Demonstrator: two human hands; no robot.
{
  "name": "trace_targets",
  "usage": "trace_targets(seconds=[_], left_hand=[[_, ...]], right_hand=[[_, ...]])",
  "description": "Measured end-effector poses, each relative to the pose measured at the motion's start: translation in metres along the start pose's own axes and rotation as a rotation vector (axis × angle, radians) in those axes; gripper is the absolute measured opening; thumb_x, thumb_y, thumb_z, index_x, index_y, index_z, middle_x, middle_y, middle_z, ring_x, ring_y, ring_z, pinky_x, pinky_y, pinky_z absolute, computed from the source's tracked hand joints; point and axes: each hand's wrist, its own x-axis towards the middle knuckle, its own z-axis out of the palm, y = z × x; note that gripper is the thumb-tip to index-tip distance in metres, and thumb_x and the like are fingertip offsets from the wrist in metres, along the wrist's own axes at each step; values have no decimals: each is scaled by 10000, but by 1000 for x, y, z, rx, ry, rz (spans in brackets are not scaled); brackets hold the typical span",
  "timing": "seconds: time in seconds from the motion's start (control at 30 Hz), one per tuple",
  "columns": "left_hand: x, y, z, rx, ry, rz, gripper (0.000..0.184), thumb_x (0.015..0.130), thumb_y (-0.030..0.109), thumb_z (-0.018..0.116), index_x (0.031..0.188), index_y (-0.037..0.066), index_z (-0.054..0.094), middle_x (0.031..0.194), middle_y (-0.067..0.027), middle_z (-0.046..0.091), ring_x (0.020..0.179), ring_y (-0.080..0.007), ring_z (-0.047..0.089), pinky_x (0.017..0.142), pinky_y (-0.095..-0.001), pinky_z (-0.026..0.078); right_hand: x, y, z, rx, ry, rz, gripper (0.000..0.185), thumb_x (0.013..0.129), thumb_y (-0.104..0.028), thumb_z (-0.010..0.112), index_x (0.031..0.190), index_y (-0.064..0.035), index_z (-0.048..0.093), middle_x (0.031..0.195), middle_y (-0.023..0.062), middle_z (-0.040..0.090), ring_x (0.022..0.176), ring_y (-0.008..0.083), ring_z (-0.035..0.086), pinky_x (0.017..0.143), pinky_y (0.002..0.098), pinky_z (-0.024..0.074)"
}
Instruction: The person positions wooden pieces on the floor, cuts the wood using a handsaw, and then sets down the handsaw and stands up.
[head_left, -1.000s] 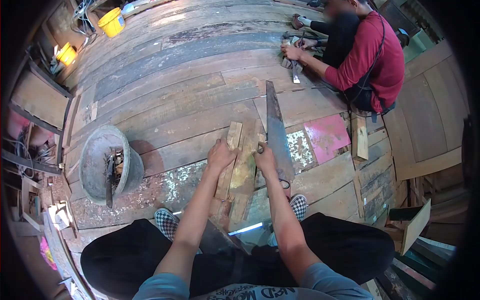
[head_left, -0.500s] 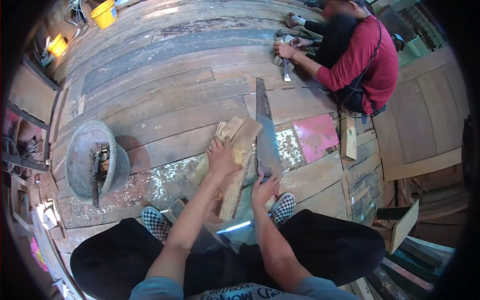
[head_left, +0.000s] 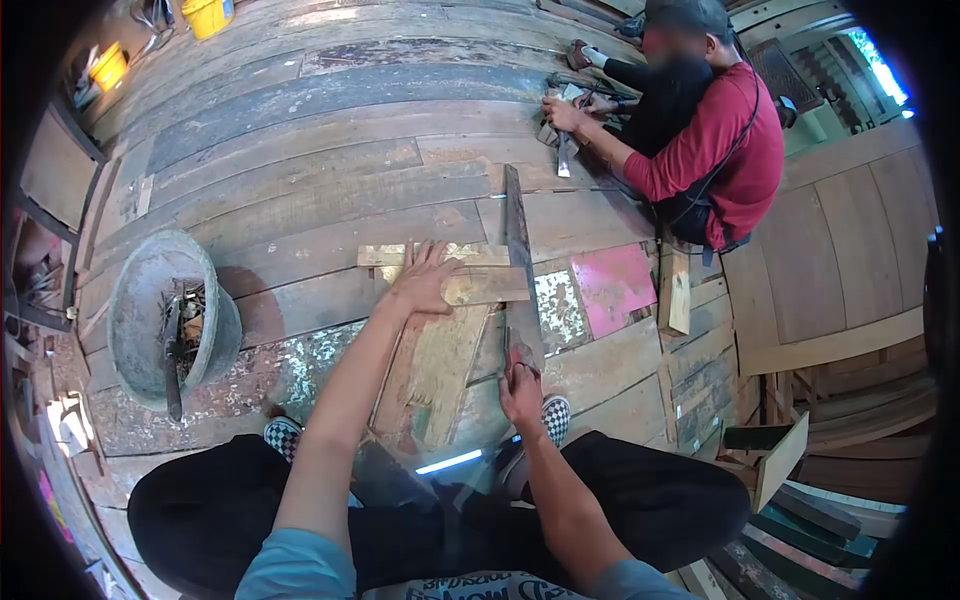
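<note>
My left hand [head_left: 424, 282] lies with its fingers spread over short pieces of wood. Under it are a narrow wooden strip [head_left: 380, 256] and a short board [head_left: 492, 287], both lying crosswise. A wider, paler board [head_left: 425, 370] lies beneath them, pointing towards me. My right hand [head_left: 521, 393] is closed round the handle of a handsaw [head_left: 517, 235]. The blade points away from me, narrow side up, by the right end of the short board. Whether its teeth touch the wood I cannot tell.
Left stands a grey bucket [head_left: 222, 325] holding scraps and a dark-handled tool [head_left: 174, 355]. A person in a red top [head_left: 735, 140] sits at the far right, handling a metal tool. A pink panel [head_left: 612, 288] and a wood block [head_left: 675, 295] lie right of the saw.
The short wood pieces have turned from slanting to crosswise under my left hand. The saw has come closer and its blade has tipped from flat towards edge-on. My right hand has moved lower.
</note>
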Motion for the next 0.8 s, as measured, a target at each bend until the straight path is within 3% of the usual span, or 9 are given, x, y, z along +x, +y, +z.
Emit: trace_targets(seconds=[0.03, 0.1, 0.13, 0.27, 0.37, 0.43, 0.53, 0.63, 0.8], left_hand=[[3, -1, 2, -5, 6, 4, 901, 493, 344, 798, 1327, 223, 481, 1483, -190, 238, 1394, -385, 154, 1136, -567, 34], [12, -1, 9, 2, 87, -33, 879, 512, 324, 773, 1328, 206, 468, 1472, -224, 240, 1398, -377, 147, 1136, -561, 12], [17, -2, 13, -14, 93, -29, 879, 512, 324, 773, 1328, 206, 468, 1472, -224, 240, 1398, -377, 147, 1136, -561, 12], [38, -15, 22, -109, 126, -65, 795, 565, 262, 729, 1305, 154, 457, 1350, -245, 368, 1328, -387, 265, 1113, -562, 117], [42, -17, 25, -161, 92, -76, 782, 599, 270, 715, 1306, 100, 426, 1224, -231, 453, 1243, -369, 365, 1073, -562, 176], [43, -18, 27, -213, 109, -108, 783, 622, 314, 709, 1308, 75, 415, 1226, -219, 457, 1255, -357, 355, 1084, -547, 165], [37, -7, 19, -158, 96, -72, 766, 653, 404, 702, 1296, 76, 446, 1221, -212, 462, 1264, -342, 346, 1090, -520, 156], [38, -4, 32, -37, 313, 13, 635, 737, 457, 645, 1239, 85, 528, 1184, -190, 487, 1226, -325, 372, 1056, -505, 206], [34, 13, 31, -121, 374, -60, 361, 877, 343, 525, 1057, 39, 600, 1140, -135, 511, 1135, -289, 418, 940, -477, 299]], right_hand=[[2, -2, -5, -8, 3, -3, 250, 846, -249, 597, 903, -18, 521, 838, 192, 558, 798, 329, 560, 782, 441, 428], [5, -8, -21, 391, -109, 371, 224, 846, -201, 592, 831, 4, 502, 692, 161, 498, 672, 272, 519, 711, 393, 440], [6, -4, -15, 540, -70, 343, 193, 875, -176, 573, 817, -14, 486, 650, 82, 454, 620, 164, 453, 592, 312, 401], [20, -33, -36, 990, 6, 516, 186, 928, -234, 522, 863, -61, 525, 676, -31, 476, 586, 43, 401, 518, 218, 305], [36, -54, -64, 1031, 84, 557, 283, 935, -337, 496, 908, -59, 547, 660, -24, 475, 555, 52, 398, 496, 228, 295], [41, -69, -90, 1043, 67, 641, 374, 935, -406, 466, 973, -51, 576, 722, -5, 500, 603, 73, 424, 547, 225, 332], [41, -74, -122, 1531, 208, 494, 429, 878, -334, 579, 1138, 3, 530, 904, 9, 525, 822, 97, 484, 729, 245, 387], [41, -85, -160, 1205, 296, 463, 372, 807, -49, 635, 1148, 15, 501, 891, 30, 532, 732, 115, 530, 681, 250, 438], [28, -119, -154, 1003, 453, 362, 288, 852, 32, 516, 1127, 14, 434, 761, 42, 502, 593, 78, 498, 519, 225, 410]])
